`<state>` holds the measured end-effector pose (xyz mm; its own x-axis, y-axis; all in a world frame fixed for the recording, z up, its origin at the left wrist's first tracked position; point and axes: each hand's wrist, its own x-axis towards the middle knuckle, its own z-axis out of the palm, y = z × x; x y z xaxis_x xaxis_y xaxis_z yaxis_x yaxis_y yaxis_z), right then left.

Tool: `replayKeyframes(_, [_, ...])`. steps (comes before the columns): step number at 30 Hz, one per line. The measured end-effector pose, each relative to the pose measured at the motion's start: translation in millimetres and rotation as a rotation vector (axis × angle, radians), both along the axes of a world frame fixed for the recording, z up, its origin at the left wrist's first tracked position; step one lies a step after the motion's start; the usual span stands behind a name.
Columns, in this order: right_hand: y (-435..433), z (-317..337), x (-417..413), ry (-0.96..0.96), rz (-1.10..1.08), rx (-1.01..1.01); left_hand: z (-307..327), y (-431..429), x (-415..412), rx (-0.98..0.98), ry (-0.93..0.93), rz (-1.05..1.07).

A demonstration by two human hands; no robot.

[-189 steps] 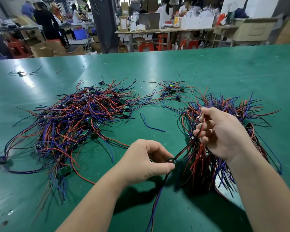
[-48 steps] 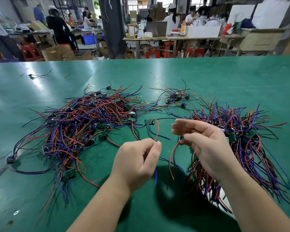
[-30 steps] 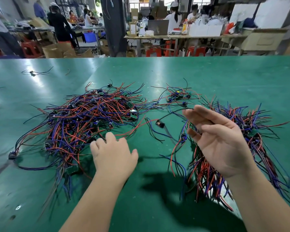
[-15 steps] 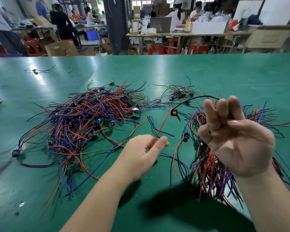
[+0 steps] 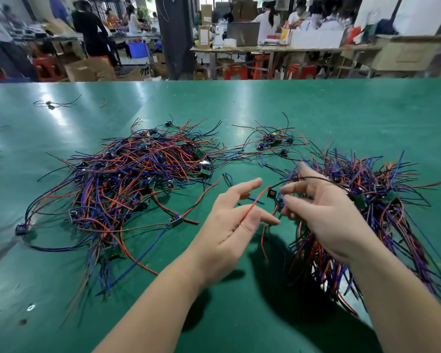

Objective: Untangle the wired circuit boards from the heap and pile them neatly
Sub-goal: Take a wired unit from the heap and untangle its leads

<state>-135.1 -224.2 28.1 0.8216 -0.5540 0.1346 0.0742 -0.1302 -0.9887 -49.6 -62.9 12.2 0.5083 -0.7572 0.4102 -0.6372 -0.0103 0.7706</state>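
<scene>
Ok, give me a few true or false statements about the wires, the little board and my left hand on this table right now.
The table is red. False: it is green.
The big tangled heap lies on the table's left side. True.
The left hand pinches a red wire. True.
The small board on that wire lies flat on the table. False: it hangs raised off the table by its wires.
</scene>
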Motion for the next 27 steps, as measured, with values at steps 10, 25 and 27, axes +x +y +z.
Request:
replayKeyframes(10, [11,5,0,-0.078,-0.034,-0.423,15,-5,5,-0.089,0.685,-0.236])
replayKeyframes(25, [2,30,-11,-0.158,-0.033,0.46,17,6,21,-0.248,1.154,0.049])
replayKeyframes(27, [10,27,-10,-0.041,0.098,0.411,16,1,12,-0.111,1.066,0.012])
